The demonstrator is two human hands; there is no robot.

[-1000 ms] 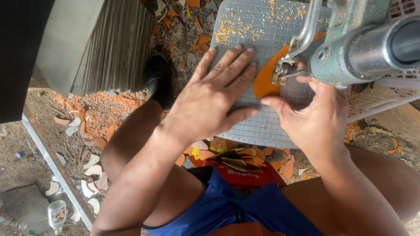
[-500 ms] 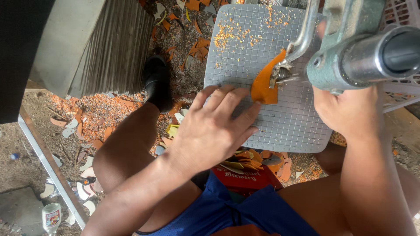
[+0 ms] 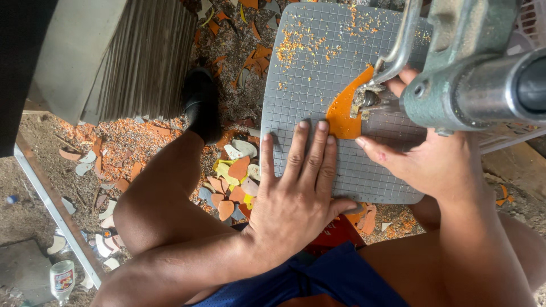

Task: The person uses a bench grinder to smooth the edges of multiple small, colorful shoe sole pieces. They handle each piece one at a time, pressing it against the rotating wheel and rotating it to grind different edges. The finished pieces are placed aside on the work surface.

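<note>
Since a moment ago the left hand (image 3: pixel 296 193) has slid further up the grey gridded plastic board (image 3: pixel 318 79), so its fingertips now touch the lower edge of the curved orange tile piece (image 3: pixel 344 113) rather than lying short of it. Going from the left: a stack of thin grey tiles stood on edge (image 3: pixel 142 57) fills the upper corner, and below it the dirt floor (image 3: pixel 34 187) is strewn with orange and pale tile offcuts (image 3: pixel 227 182), with a small clear bottle (image 3: pixel 61 279) near the bottom edge. A foot in a black shoe (image 3: pixel 202 102) rests among the scraps. The left hand lies flat and spread, palm down, grasping nothing; it seems to pin both board and tile so neither shifts. The board rests across the person's lap as a worktop, dusted with orange crumbs near its top. The orange piece sits on the board's right half, its upper tip under the nipping end of the grey-green metal lever tool (image 3: pixel 472 74). The right hand (image 3: pixel 438 165) sits just below that tool, thumb reaching toward the tile; whether its grip is closed on anything I cannot tell.
</note>
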